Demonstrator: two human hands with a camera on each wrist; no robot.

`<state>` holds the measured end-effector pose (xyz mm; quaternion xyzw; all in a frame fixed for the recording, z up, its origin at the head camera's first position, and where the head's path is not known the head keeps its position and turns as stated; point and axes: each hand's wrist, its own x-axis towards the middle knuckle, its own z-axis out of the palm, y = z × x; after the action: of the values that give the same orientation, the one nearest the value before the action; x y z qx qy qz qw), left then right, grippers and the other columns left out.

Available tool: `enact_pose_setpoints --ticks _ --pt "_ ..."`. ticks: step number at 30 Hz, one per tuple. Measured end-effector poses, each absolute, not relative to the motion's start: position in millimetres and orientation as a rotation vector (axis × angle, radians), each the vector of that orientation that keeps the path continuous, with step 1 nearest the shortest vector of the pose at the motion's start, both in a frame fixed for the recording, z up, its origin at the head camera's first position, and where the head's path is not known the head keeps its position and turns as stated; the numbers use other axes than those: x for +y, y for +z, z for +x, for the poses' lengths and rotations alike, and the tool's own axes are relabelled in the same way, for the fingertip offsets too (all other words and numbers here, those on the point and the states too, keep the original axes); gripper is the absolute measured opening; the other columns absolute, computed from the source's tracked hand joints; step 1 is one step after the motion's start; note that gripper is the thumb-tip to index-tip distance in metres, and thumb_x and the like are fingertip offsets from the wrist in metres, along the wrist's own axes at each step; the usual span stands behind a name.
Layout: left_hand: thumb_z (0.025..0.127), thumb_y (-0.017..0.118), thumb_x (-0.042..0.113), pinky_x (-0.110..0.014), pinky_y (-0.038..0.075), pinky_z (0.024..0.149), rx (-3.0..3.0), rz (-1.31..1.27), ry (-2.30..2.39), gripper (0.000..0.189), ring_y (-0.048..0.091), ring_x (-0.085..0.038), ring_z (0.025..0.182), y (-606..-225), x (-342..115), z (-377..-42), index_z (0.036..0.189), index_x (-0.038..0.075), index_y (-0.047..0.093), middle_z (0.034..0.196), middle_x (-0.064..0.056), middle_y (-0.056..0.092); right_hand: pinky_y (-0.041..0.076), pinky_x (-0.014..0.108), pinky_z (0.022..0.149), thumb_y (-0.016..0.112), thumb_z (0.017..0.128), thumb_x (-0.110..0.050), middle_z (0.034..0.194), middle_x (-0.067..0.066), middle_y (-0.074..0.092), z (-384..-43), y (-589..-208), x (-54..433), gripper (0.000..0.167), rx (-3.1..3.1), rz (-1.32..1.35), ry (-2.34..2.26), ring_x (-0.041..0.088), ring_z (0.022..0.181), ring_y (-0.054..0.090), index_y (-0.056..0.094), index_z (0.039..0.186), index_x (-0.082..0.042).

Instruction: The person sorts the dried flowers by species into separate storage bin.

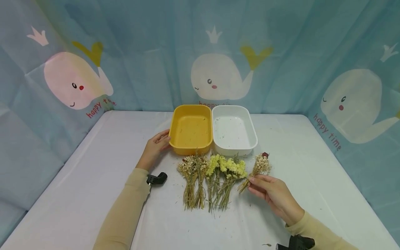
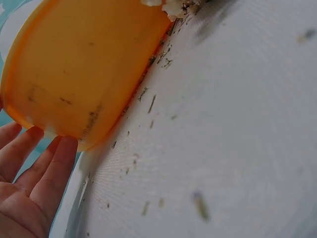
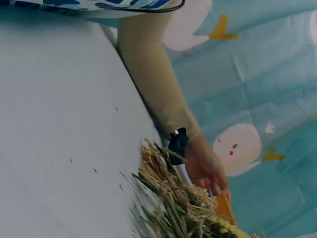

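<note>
My left hand (image 1: 156, 146) touches the left side of a yellow plastic bin (image 1: 191, 150). In the left wrist view, its fairly straight fingers (image 2: 55, 166) rest against the bin's wall. My right hand (image 1: 277, 196) pinches the stems of a small dried flower bunch (image 1: 261, 166), cream with a dark red bloom, just above the table. To its left lie bunches of yellow dried flowers (image 1: 229, 168) with green stems, then cream dried flower bunches (image 1: 190, 168) with straw-coloured stems. The right wrist view shows stems (image 3: 171, 198), but my right hand is out of its sight.
A white plastic bin (image 1: 235, 151) stands against the yellow one's right side; both hold only small plant scraps. More bits of stem and leaf are scattered over the white tabletop (image 1: 312, 166). A blue whale-print curtain (image 1: 150, 62) hangs around the table's back and sides.
</note>
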<state>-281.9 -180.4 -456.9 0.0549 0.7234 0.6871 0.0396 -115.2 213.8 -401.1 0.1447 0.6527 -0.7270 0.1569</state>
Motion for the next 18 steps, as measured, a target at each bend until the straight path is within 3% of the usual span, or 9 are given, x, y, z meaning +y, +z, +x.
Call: enact_pose_setpoints --ticks 7,18 --pt "0.103 0.056 0.024 -0.021 0.054 0.101 2.22 0.145 2.072 0.054 0.044 -0.022 0.143 -457.3 -182.4 -280.7 0.153 0.011 0.039 0.156 -0.01 0.044 0.059 0.025 0.094 0.068 0.096 -0.017 0.108 -0.004 0.069 -124.9 -388.8 210.4 0.06 1.91 0.319 -2.075 0.007 0.097 0.071 0.043 0.141 0.012" --pt "0.104 0.054 0.024 -0.02 0.052 0.103 2.178 0.112 2.066 0.055 0.04 -0.02 0.146 -455.6 -181.5 -282.9 0.155 0.015 0.036 0.159 -0.006 0.04 0.059 0.024 0.092 0.066 0.097 -0.017 0.11 -0.004 0.07 -145.0 -382.1 202.5 0.057 2.015 0.184 -2.043 0.004 0.096 0.07 0.043 0.14 0.012"
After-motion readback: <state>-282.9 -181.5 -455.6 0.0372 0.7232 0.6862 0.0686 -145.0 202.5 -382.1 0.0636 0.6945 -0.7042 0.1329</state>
